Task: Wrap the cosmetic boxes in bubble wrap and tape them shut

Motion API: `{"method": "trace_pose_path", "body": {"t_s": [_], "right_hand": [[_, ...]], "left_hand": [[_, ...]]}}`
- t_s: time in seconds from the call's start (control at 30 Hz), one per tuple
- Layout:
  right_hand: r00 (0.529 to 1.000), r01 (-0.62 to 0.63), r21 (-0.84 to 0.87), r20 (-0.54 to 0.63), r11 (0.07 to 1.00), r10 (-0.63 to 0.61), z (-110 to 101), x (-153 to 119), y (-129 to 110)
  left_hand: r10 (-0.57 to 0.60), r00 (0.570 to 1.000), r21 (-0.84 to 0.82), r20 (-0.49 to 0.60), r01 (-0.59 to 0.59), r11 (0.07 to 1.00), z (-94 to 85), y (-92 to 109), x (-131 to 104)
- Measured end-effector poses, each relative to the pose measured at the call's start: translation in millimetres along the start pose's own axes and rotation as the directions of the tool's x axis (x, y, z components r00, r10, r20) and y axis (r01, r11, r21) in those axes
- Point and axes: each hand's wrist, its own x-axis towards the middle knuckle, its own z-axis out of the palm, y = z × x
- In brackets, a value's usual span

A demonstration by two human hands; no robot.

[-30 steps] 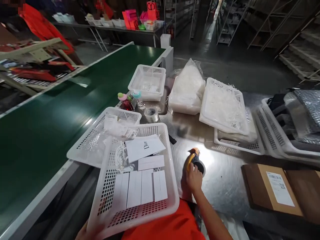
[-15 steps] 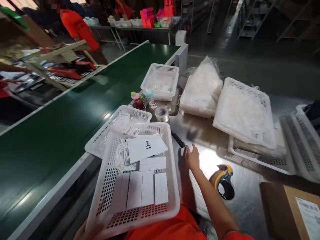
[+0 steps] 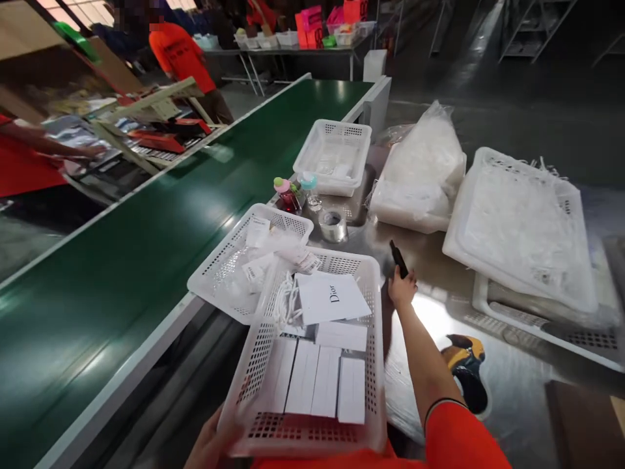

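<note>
My left hand [image 3: 215, 436] grips the near left corner of a white perforated plastic basket [image 3: 379, 391], its fingers partly hidden and blurred. Inside the basket lie several white boxes [image 3: 307, 378] and a white paper bag [image 3: 334, 298] printed "Dior". White cord handles [image 3: 287, 303] bunch up beside the bag. To the right of the basket, my right hand [image 3: 403, 288] is closed around a slim black tool [image 3: 398, 258], which points away from me over the metal table. Its exact kind I cannot make out.
A second white basket [image 3: 215, 280] with labelled plastic packets sits at the left, by the green conveyor belt [image 3: 161, 215]. Clear tape [image 3: 333, 225], bottles [image 3: 288, 195] and bag-filled trays [image 3: 527, 228] stand beyond. A tape dispenser [image 3: 466, 371] lies near my right forearm.
My right hand, which was at the near end of the black tool, now holds it farther forward. The view has shifted, and the basket appears farther right, with my left hand still on it.
</note>
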Motion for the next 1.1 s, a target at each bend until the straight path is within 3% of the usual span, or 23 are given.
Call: {"method": "trace_pose_path", "body": {"t_s": [0.1,0.2,0.3,0.43,0.53,0.63,0.7,0.8,0.87,0.93,1.03,1.1], "right_hand": [[0.986,-0.092,0.228,-0.118,0.969,0.121,-33,-9,24],[0.964,0.041,0.358,-0.258,0.933,0.057,-69,-58,49],[0.947,0.178,0.355,-0.314,0.918,-0.063,-92,-122,51],[0.938,0.318,0.245,-0.218,0.916,-0.268,-89,-170,6],[0.932,0.355,0.113,-0.120,0.928,-0.342,-74,-166,-44],[0.952,0.305,-0.043,-0.011,0.951,-0.306,-62,-145,-89],[0.967,0.251,-0.130,0.087,0.959,-0.241,-60,-129,-110],[0.961,0.220,-0.212,0.216,0.952,-0.174,-64,-113,-123],[0.943,0.261,-0.231,0.268,0.937,-0.197,-67,-108,-126],[0.932,0.278,-0.244,0.301,0.929,-0.200,-66,-107,-129],[0.943,0.232,-0.258,0.297,0.938,-0.151,-64,-108,-137],[0.955,0.221,-0.243,0.248,0.944,-0.160,-70,-105,-140]], "left_hand": [[0.065,0.995,0.028,0.077,-0.067,0.997,25.0,-4,11],[0.039,0.975,0.045,0.217,-0.050,0.998,45.5,0,31],[-0.013,0.955,0.127,0.296,-0.026,0.992,60.2,9,56],[-0.081,0.949,0.201,0.304,0.019,0.979,74.9,20,85],[-0.124,0.942,0.229,0.312,0.052,0.972,84.5,20,101],[-0.147,0.930,0.272,0.336,0.053,0.961,87.4,15,113],[-0.083,0.944,0.314,0.319,-0.022,0.949,82.2,11,120],[0.186,0.944,0.397,0.273,-0.287,0.872,65.8,6,129],[0.384,0.886,0.470,0.260,-0.464,0.751,56.4,5,131],[0.546,0.786,0.526,0.291,-0.608,0.595,55.1,7,130],[0.680,0.603,0.532,0.417,-0.768,0.355,72.7,11,122],[0.688,0.525,0.512,0.500,-0.821,0.254,91.5,14,116]]}}
